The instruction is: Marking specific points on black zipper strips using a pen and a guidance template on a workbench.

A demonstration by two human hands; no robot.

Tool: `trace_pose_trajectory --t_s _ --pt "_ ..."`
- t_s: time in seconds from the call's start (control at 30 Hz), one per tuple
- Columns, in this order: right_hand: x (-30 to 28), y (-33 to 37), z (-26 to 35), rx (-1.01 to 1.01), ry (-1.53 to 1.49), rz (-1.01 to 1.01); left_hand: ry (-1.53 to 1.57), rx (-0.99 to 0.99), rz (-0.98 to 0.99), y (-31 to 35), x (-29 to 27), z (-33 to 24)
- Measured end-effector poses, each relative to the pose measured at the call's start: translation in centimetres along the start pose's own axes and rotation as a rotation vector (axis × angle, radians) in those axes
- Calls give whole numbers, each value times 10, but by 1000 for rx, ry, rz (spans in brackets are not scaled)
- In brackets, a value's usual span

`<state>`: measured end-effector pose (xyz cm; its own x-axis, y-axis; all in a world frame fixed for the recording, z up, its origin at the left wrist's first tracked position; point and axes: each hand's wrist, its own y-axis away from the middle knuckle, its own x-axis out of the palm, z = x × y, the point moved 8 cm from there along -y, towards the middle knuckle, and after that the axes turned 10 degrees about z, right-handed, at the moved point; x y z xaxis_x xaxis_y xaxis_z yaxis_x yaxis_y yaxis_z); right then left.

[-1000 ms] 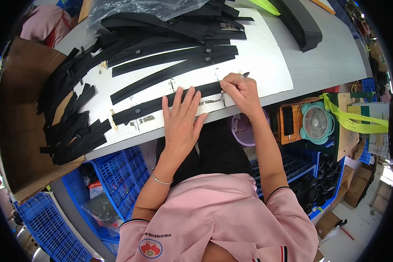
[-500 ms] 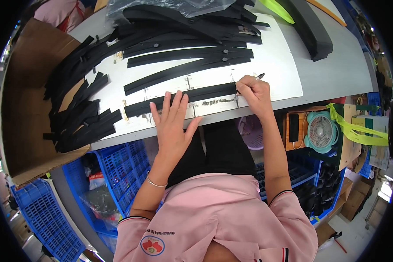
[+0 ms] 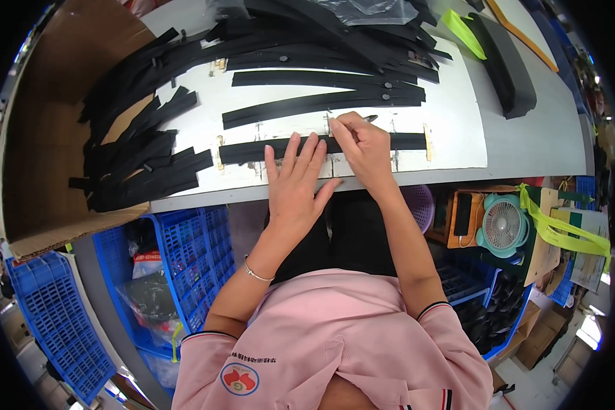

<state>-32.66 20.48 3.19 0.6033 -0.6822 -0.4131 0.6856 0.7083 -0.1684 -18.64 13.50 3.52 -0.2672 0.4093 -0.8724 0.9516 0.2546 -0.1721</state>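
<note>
Head view: the right hand (image 3: 367,149), pinching a pen (image 3: 371,118), is now shifted leftward. The strip (image 3: 408,141) is touched by the spread left hand (image 3: 295,188).

Holding left hand (image 3: 294,193) flat, palm down, with four fingers (image 3: 289,158) pointing forward and slightly parted, thumb (image 3: 326,194) angled out to right. With left forearm (image 3: 235,298) slanted up and inward from bent elbow. Holding right hand (image 3: 369,156) in tight pinch just beside left, with fingers folded in toward thumb. With right forearm (image 3: 408,239) slanted up and leftward, wrist (image 3: 383,186) nearly straight.
</note>
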Motion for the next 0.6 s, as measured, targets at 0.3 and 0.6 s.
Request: trace_pose_trajectory --t_s 0.3,0.6 --pt "3 -2 4 -90 101 -62 39 -18 0 1 0 2" --pt "2 4 8 -87 78 84 29 -21 -5 2 0 3"
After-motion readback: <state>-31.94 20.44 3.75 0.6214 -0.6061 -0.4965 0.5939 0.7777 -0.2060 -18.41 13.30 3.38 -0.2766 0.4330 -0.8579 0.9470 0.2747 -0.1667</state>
